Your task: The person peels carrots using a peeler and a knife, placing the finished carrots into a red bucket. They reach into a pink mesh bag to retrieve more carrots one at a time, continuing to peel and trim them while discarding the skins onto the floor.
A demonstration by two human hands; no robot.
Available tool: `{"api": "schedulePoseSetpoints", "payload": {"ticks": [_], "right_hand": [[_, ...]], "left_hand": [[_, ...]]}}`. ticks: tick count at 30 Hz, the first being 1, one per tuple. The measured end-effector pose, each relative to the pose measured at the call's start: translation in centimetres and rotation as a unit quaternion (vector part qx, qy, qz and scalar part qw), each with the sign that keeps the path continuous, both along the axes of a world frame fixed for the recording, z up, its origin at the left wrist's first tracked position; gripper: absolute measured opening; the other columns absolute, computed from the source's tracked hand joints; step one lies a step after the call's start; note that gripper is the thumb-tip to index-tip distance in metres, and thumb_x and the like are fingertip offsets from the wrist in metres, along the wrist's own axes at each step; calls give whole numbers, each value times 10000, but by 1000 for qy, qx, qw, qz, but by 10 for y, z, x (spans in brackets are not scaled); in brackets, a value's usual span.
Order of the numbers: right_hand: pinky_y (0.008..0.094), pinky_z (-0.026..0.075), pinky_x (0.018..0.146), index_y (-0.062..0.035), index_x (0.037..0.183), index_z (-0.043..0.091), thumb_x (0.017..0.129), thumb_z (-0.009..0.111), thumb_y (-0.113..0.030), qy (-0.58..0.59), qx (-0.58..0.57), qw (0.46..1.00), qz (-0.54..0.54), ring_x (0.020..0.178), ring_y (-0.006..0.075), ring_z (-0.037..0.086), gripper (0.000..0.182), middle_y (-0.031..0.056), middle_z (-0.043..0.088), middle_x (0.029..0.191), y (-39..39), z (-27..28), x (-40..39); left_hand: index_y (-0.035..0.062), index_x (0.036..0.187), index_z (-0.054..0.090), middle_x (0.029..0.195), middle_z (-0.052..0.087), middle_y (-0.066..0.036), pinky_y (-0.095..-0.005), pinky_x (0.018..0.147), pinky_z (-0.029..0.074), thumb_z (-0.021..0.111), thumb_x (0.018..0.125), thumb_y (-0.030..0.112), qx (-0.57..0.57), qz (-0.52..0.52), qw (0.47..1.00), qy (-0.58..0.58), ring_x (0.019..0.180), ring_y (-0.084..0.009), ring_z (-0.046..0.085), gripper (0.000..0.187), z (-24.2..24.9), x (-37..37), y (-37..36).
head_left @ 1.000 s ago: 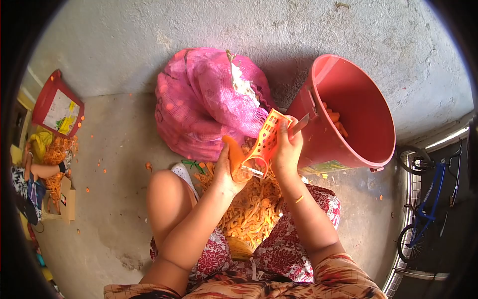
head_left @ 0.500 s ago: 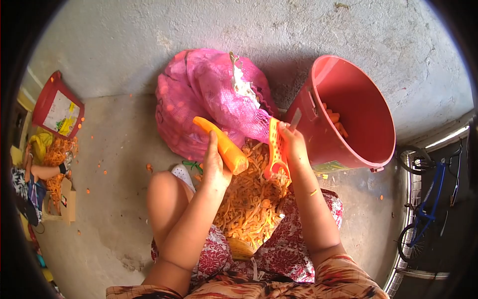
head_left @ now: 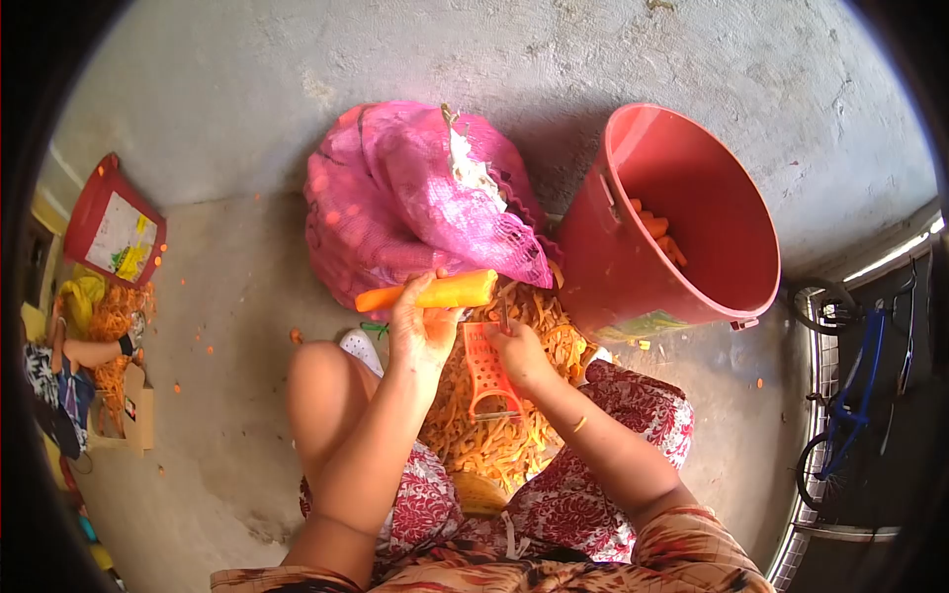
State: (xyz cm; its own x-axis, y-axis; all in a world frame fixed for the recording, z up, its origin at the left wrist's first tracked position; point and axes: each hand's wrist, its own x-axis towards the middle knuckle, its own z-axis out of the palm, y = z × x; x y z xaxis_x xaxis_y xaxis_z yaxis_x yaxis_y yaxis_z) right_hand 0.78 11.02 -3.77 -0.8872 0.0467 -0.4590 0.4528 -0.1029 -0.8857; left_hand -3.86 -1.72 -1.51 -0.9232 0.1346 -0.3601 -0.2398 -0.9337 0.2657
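A peeled carrot (head_left: 450, 291) lies almost level in my left hand (head_left: 420, 334), its fingers closed around the middle. The carrot's right end is cut flat. My right hand (head_left: 521, 356) is closed on an orange plastic peeler (head_left: 484, 361) with holes in its body, angled downward. A thin blade (head_left: 505, 304) also sticks up from this hand; its handle is hidden. Below both hands, a heap of carrot peelings (head_left: 465, 425) lies between my legs. Just beyond them stands a pink mesh sack (head_left: 395, 208) filled with carrots.
A tall red bucket (head_left: 593, 237) at the right holds several peeled carrots (head_left: 660, 235). On the far left, another person's leg (head_left: 94, 351) shows near a second red bucket (head_left: 114, 217) and more peelings. A blue bicycle (head_left: 858, 395) is at the right edge, a rough wall behind.
The carrot has swung from slanted to nearly level, with my left hand slightly left. My right hand has moved left and down with the peeler, which is now below the carrot.
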Motion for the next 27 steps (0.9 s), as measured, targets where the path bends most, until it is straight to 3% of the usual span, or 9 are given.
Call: {"api": "schedulePoseSetpoints", "payload": {"ticks": [3, 4, 7, 10, 13, 19, 21, 25, 27], "right_hand": [[321, 383, 517, 40, 796, 479, 822, 483, -166, 102, 155, 983, 10, 543, 176, 477, 207, 108, 488, 595, 0, 10, 2], [362, 392, 545, 40, 785, 447, 812, 488, -135, 129, 175, 976, 12, 583, 266, 509, 181, 170, 497, 621, -2, 26, 4], [405, 398, 559, 27, 780, 417, 776, 510, -93, 193, 306, 932, 21, 622, 355, 524, 152, 209, 515, 649, -2, 26, 3], [450, 398, 575, 14, 776, 392, 733, 531, -64, 165, 344, 923, 54, 668, 411, 513, 166, 237, 518, 662, -2, 35, 2], [466, 400, 577, 9, 799, 389, 708, 537, -60, 173, 387, 903, 71, 659, 408, 523, 187, 233, 518, 642, -2, 35, 1], [458, 406, 585, 6, 810, 393, 702, 524, -42, 183, 373, 909, 44, 666, 400, 530, 176, 237, 524, 653, -3, 38, -3], [448, 409, 589, 11, 815, 408, 709, 511, -36, 213, 342, 915, 29, 675, 400, 530, 156, 239, 528, 664, -3, 31, -6], [430, 411, 594, 24, 818, 440, 733, 487, -31, 238, 216, 947, -5, 683, 401, 527, 112, 241, 533, 680, -8, 22, -8], [426, 410, 592, 28, 816, 450, 746, 484, -39, 242, 209, 947, -14, 675, 401, 525, 102, 243, 531, 676, -9, 18, -10]], "left_hand": [[43, 737, 542, 803, 568, -86, -402, 835, 411, 553, 696, 48, 19, 14, 999, 36, 838, -211, 535, 42, -6, 2, 4], [37, 739, 539, 798, 567, -86, -400, 833, 414, 548, 689, 44, 34, 15, 999, 29, 833, -212, 535, 52, -7, 1, 5], [21, 747, 532, 787, 563, -84, -394, 829, 424, 539, 671, 38, 61, 23, 998, 11, 822, -213, 537, 78, -8, -1, 6], [13, 754, 525, 779, 560, -83, -393, 829, 429, 540, 666, 46, 67, 34, 997, 7, 816, -214, 537, 95, -6, -2, 8], [14, 758, 522, 772, 556, -82, -398, 831, 429, 541, 664, 50, 82, 41, 996, 11, 816, -217, 536, 102, -1, 2, 10], [21, 732, 512, 763, 540, -82, -366, 832, 430, 539, 653, 51, 75, 31, 997, -11, 808, -218, 528, 89, 8, 4, 11], [19, 737, 518, 769, 545, -90, -406, 833, 427, 537, 650, 65, 81, 24, 996, 5, 810, -236, 532, 100, 4, 4, 9], [20, 664, 505, 704, 525, -81, -372, 858, 411, 510, 593, 43, 87, 21, 995, 30, 796, -228, 514, 75, 7, 6, 8], [21, 644, 501, 686, 520, -78, -377, 869, 401, 498, 579, 42, 87, 27, 995, 47, 789, -230, 511, 68, 9, 7, 11]]}}
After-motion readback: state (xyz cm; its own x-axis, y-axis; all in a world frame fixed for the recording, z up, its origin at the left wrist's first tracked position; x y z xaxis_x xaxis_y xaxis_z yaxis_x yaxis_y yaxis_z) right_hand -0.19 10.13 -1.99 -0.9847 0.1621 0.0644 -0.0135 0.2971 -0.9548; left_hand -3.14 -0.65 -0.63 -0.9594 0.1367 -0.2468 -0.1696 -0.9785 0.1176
